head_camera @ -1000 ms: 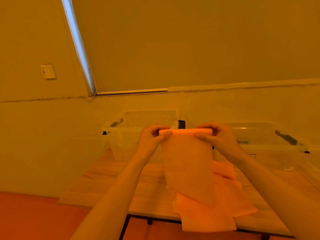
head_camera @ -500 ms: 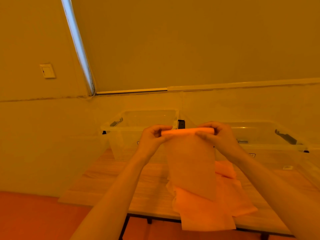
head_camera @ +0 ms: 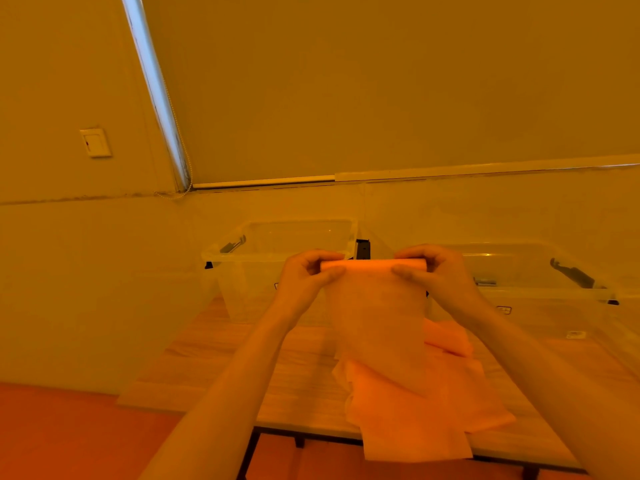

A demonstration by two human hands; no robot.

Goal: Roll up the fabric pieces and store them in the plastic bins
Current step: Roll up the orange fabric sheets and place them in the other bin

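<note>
A fabric piece (head_camera: 375, 327) is held up in the air above the table (head_camera: 221, 355), its top edge wound into a tight roll (head_camera: 373, 264) that is gripped at both ends. The left hand (head_camera: 304, 278) is closed on the roll's end at 9 o'clock, thumb in front and fingers curled over the top; the right hand (head_camera: 438, 275) is closed the same way on the end at 3 o'clock. The unrolled length hangs straight down toward 6 o'clock, its lower end reaching the loose pile of fabric pieces (head_camera: 426, 407) that lies on the table near the front edge. Two clear plastic bins stand behind: the left bin (head_camera: 242, 268) at about 10 o'clock from the roll, the right bin (head_camera: 540, 299) at 3 o'clock; nothing rolled can be made out in either.

For a neat roll, both ends should be turned at an equal rate so the tube is kept level and no cone is formed. Light tension should be kept on the hanging length so each wrap is laid snug, and the side edges should be watched for drift. The tail is best lifted clear of the pile so no other piece is dragged up.

Compared with a second ago, the roll is slightly thicker and the hanging tail is shorter, with its lower edge raised higher over the pile; the hands are placed as before
</note>
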